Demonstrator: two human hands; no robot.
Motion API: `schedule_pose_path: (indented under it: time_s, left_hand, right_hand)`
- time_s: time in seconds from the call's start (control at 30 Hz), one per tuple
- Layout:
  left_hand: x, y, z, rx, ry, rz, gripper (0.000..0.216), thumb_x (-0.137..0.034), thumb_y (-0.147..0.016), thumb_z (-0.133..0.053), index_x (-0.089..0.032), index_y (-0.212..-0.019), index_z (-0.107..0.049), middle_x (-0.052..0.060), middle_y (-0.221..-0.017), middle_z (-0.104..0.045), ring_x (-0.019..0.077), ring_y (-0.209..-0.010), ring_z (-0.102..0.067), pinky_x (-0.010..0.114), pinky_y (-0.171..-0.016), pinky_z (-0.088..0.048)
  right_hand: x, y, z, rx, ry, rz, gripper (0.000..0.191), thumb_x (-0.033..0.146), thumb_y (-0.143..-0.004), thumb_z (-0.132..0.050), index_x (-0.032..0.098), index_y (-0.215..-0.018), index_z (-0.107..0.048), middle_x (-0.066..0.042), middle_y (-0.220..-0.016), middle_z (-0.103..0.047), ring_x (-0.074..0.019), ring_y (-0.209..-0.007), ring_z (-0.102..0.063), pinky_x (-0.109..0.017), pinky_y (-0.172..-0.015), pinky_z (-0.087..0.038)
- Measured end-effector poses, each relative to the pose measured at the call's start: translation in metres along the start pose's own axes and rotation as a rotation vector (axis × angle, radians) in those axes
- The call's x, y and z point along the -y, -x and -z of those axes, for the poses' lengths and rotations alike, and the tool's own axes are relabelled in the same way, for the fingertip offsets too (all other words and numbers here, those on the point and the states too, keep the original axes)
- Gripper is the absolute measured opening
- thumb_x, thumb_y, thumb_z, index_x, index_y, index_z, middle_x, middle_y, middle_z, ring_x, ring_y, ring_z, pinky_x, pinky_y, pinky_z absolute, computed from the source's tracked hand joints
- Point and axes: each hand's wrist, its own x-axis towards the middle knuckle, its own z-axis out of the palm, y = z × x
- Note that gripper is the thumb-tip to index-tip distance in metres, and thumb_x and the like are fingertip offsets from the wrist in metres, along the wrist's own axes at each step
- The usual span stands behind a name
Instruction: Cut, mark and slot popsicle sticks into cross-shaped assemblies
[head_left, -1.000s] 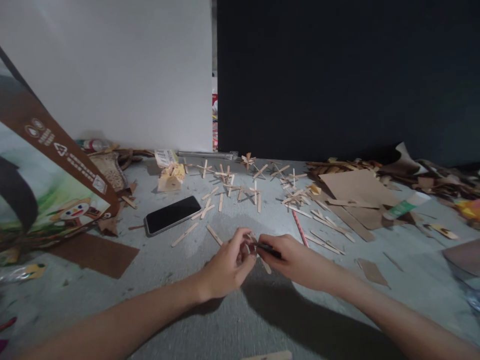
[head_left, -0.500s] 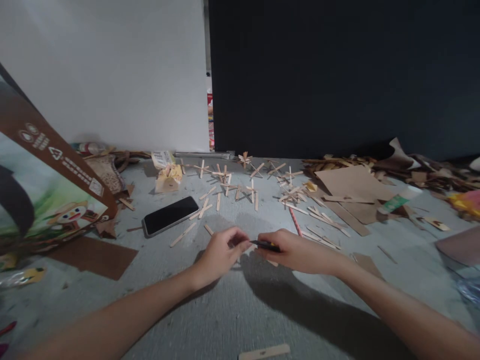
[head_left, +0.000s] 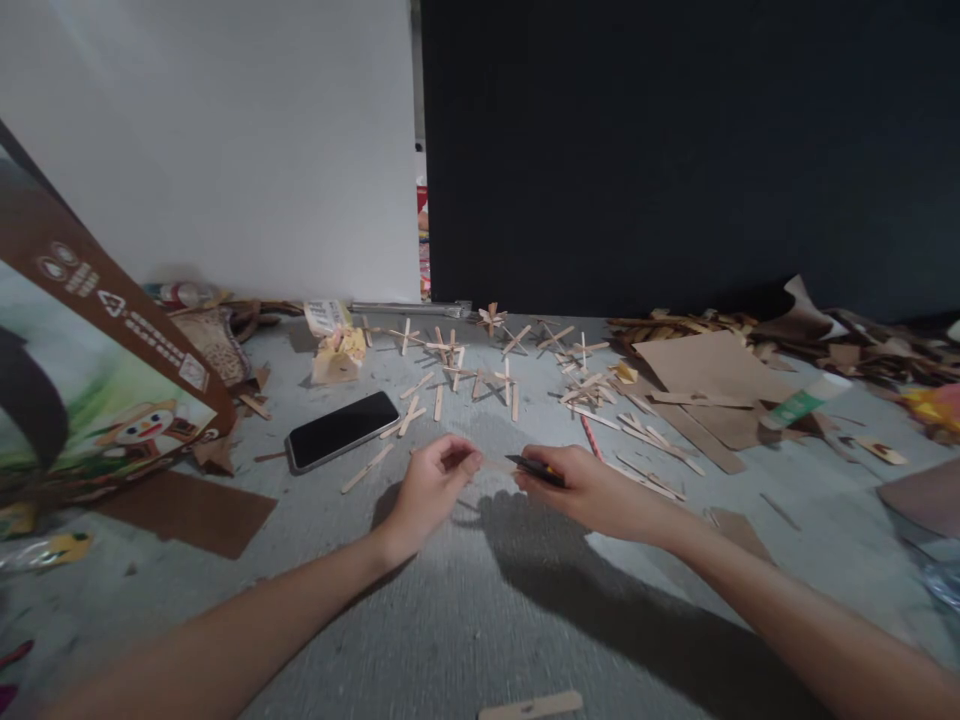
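My right hand [head_left: 574,488] is wrapped round a black utility knife [head_left: 541,468] with a touch of yellow on it, its dark tip pointing left toward my other hand. My left hand [head_left: 439,488] has thumb and fingers pinched together on the end of a pale wooden craft stick [head_left: 496,464]. The stick is blurred and spans the small gap between both hands; its right end is hidden at my right fingers. Both hands are above the grey tabletop [head_left: 420,640]. Beyond them lie several craft sticks [head_left: 515,402], some joined in crosses.
A phone [head_left: 343,432] lies left of the hands, near a printed carton [head_left: 112,340] and a brown cardboard piece [head_left: 195,512]. Cardboard sheets [head_left: 701,370] and a green-and-white tube [head_left: 806,402] are at right. A red striped straw [head_left: 591,437] lies behind my right hand. One stick [head_left: 531,706] rests at the front edge.
My hands have drawn slightly apart, the left moving a little left and up. The knife tip has come away from my left fingertips, and the stick between them now shows.
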Motion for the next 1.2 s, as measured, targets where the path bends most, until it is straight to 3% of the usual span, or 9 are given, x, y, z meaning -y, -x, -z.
schedule_pose_path:
  time_s: [0.2, 0.4, 0.5, 0.57, 0.77, 0.87, 1.0, 1.1, 1.2]
  left_hand:
    - [-0.006, 0.004, 0.001, 0.174, -0.346, -0.218, 0.011, -0.025, -0.09, -0.07, -0.021, -0.08, -0.073, 0.005, -0.086, -0.071, 0.0225, -0.09, -0.063, 0.034, -0.086, -0.047]
    - [-0.003, 0.005, -0.001, 0.273, -0.473, -0.217, 0.011, -0.019, -0.093, -0.068, -0.022, -0.086, -0.075, 0.004, -0.088, -0.073, 0.0227, -0.092, -0.065, 0.035, -0.087, -0.049]
    - [-0.001, 0.003, 0.001, 0.221, -0.547, -0.24, 0.012, -0.015, -0.093, -0.069, -0.022, -0.087, -0.077, 0.004, -0.089, -0.074, 0.0224, -0.095, -0.065, 0.035, -0.088, -0.05]
    - [0.001, 0.0, 0.004, 0.157, -0.613, -0.257, 0.013, -0.014, -0.092, -0.071, -0.022, -0.083, -0.077, 0.005, -0.087, -0.074, 0.0237, -0.097, -0.065, 0.037, -0.091, -0.051]
    - [0.003, -0.012, 0.008, 0.122, -0.708, -0.198, 0.011, -0.012, -0.087, -0.078, -0.022, -0.081, -0.08, 0.005, -0.084, -0.077, 0.0252, -0.096, -0.066, 0.038, -0.088, -0.05]
    - [0.004, -0.014, 0.008, 0.099, -0.702, -0.164, 0.011, -0.011, -0.084, -0.08, -0.021, -0.079, -0.081, 0.004, -0.082, -0.077, 0.0236, -0.089, -0.067, 0.036, -0.083, -0.05]
    - [0.006, -0.015, 0.008, 0.097, -0.688, -0.186, 0.013, -0.01, -0.084, -0.078, -0.022, -0.078, -0.082, 0.004, -0.08, -0.077, 0.0228, -0.087, -0.068, 0.034, -0.08, -0.051]
    - [0.008, -0.016, 0.009, 0.1, -0.694, -0.225, 0.013, -0.012, -0.085, -0.077, -0.022, -0.079, -0.082, 0.004, -0.08, -0.077, 0.0224, -0.085, -0.068, 0.035, -0.08, -0.051]
    - [0.01, -0.016, 0.01, 0.105, -0.696, -0.255, 0.014, -0.013, -0.086, -0.075, -0.022, -0.079, -0.082, 0.004, -0.078, -0.077, 0.0223, -0.084, -0.068, 0.034, -0.079, -0.052]
  right_hand:
    - [-0.01, -0.002, 0.0, -0.014, 0.068, -0.046, 0.031, 0.038, -0.102, -0.048, 0.022, -0.076, -0.052, 0.002, -0.066, -0.051, -0.0141, -0.061, -0.041, -0.028, -0.058, -0.028]
    - [-0.009, -0.003, -0.007, 0.001, 0.128, -0.072, 0.025, 0.035, -0.103, -0.047, 0.022, -0.083, -0.055, -0.002, -0.072, -0.062, -0.0172, -0.064, -0.053, -0.028, -0.06, -0.032]
    - [-0.008, 0.001, -0.009, -0.072, 0.101, -0.093, 0.015, 0.034, -0.102, -0.046, 0.021, -0.105, -0.053, -0.002, -0.076, -0.064, -0.02, -0.067, -0.059, -0.029, -0.062, -0.036]
    - [-0.011, 0.005, -0.01, -0.127, 0.104, -0.109, 0.019, 0.029, -0.1, -0.045, 0.019, -0.117, -0.047, -0.003, -0.079, -0.065, -0.0209, -0.068, -0.061, -0.029, -0.063, -0.039]
    - [-0.019, 0.018, -0.025, -0.28, 0.248, -0.113, 0.009, 0.021, -0.101, -0.039, 0.021, -0.098, -0.047, -0.011, -0.095, -0.067, -0.0202, -0.075, -0.063, -0.029, -0.064, -0.039]
    - [-0.006, 0.028, -0.035, -0.261, 0.324, -0.172, 0.013, 0.02, -0.104, -0.039, 0.02, -0.107, -0.052, -0.008, -0.087, -0.069, -0.0176, -0.064, -0.061, -0.027, -0.056, -0.03]
    - [0.018, 0.038, -0.054, -0.218, 0.413, -0.358, 0.016, 0.023, -0.107, -0.042, 0.02, -0.118, -0.053, -0.006, -0.074, -0.07, -0.0185, -0.057, -0.062, -0.028, -0.053, -0.018]
    - [0.026, 0.041, -0.073, -0.289, 0.301, -0.415, 0.025, 0.015, -0.101, -0.043, 0.015, -0.126, -0.047, -0.009, -0.077, -0.07, -0.0215, -0.061, -0.065, -0.028, -0.054, -0.023]
    - [0.025, 0.041, -0.086, -0.37, 0.181, -0.315, 0.033, 0.006, -0.094, -0.042, 0.013, -0.125, -0.046, -0.013, -0.088, -0.071, -0.0229, -0.071, -0.067, -0.028, -0.058, -0.033]
